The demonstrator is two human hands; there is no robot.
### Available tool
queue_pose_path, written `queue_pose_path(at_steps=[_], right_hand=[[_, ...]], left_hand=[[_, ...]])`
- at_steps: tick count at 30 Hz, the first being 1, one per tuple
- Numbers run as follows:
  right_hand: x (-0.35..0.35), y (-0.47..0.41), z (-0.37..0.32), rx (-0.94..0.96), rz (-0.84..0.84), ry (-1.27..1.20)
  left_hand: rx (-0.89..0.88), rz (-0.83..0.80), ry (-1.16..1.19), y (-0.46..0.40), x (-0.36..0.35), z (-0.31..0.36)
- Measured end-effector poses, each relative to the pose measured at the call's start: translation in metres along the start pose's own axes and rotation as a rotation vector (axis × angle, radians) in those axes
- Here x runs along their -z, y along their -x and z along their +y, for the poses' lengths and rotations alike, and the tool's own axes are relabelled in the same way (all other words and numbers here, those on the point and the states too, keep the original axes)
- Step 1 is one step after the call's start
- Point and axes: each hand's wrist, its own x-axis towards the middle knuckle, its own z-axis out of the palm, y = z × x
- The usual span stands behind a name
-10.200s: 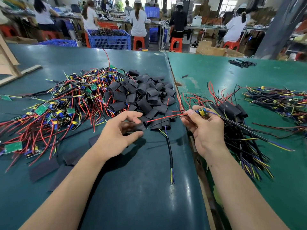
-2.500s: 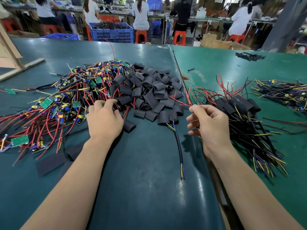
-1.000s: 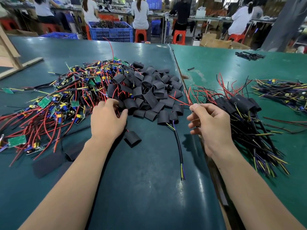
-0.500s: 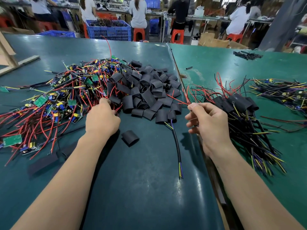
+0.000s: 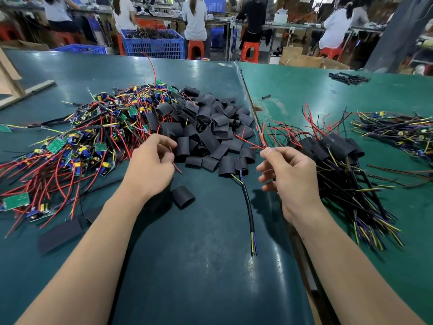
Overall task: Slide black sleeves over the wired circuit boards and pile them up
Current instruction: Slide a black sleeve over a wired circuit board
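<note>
A worker's left hand (image 5: 150,167) pinches a thin red wire (image 5: 174,160) at the near edge of the tangle of wired circuit boards (image 5: 77,146), apparently drawing out the next unit. The right hand (image 5: 288,174) pinches the ends of red leads (image 5: 260,143) at the rim of the sleeved pile (image 5: 332,148), heaped to the right to keep finished work apart. Between them on the green bench (image 5: 199,266) lies the heap of black sleeves (image 5: 210,127); one loose sleeve (image 5: 184,197) lies beside the left wrist, its long axis slanting toward the worker's right.
</note>
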Motion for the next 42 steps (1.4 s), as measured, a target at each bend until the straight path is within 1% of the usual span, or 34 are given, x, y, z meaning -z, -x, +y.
queue_pose_path(at_steps=[1,2,6,8,10,12,15,19,24,27,28,29,30,32,33,35,37,40,42], right_hand=[[0.000,0.000,0.000,0.000,0.001,0.000],[0.001,0.000,0.000,0.000,0.003,0.000],[0.002,0.000,0.000,-0.005,0.009,-0.003],[0.003,0.000,-0.001,-0.006,0.010,-0.001],[0.004,0.000,-0.001,-0.012,0.014,-0.002],[0.004,-0.001,0.000,-0.016,0.017,-0.002],[0.004,-0.001,0.000,-0.018,0.020,-0.002],[0.005,-0.001,0.001,-0.023,0.016,0.005],[0.004,0.000,0.001,-0.035,0.006,0.003],[0.003,0.000,0.001,-0.038,-0.007,0.004],[0.003,0.000,0.001,-0.037,-0.010,0.008],[0.003,0.001,0.001,-0.036,-0.014,0.012],[0.003,0.001,0.001,-0.034,-0.016,0.015],[0.003,0.001,0.001,-0.033,-0.016,0.020],[0.003,0.001,0.001,-0.035,-0.015,0.022],[0.003,0.000,0.001,-0.038,-0.015,0.027],[0.004,0.000,0.002,-0.038,-0.015,0.029],[0.004,0.000,0.001,-0.036,-0.018,0.035],[0.003,0.001,0.001,-0.035,-0.020,0.037]], left_hand=[[0.013,-0.021,-0.062,0.001,-0.002,-0.002],[0.034,-0.007,-0.096,0.002,-0.002,-0.003],[0.060,0.207,-0.082,0.002,0.001,-0.006],[0.143,0.277,-0.048,-0.003,0.006,-0.010],[0.275,0.318,-0.017,-0.014,0.014,-0.014],[0.368,0.323,-0.015,-0.031,0.020,-0.013],[0.419,0.293,-0.075,-0.054,0.023,-0.006],[0.502,0.221,-0.066,-0.070,0.014,-0.007],[0.584,0.278,0.043,-0.069,0.007,-0.009],[0.665,0.319,0.334,-0.072,0.008,-0.010],[0.675,0.307,0.352,-0.073,0.008,-0.012],[0.669,0.292,0.315,-0.074,0.007,-0.013],[0.630,0.292,0.230,-0.072,0.007,-0.013],[0.508,0.346,0.041,-0.069,0.002,-0.014],[0.455,0.366,-0.016,-0.069,-0.001,-0.014],[0.407,0.370,-0.003,-0.067,-0.005,-0.006],[0.411,0.421,0.050,-0.069,-0.006,0.001],[0.389,0.571,0.085,-0.075,0.002,0.011],[0.383,0.659,0.198,-0.080,0.011,0.017]])
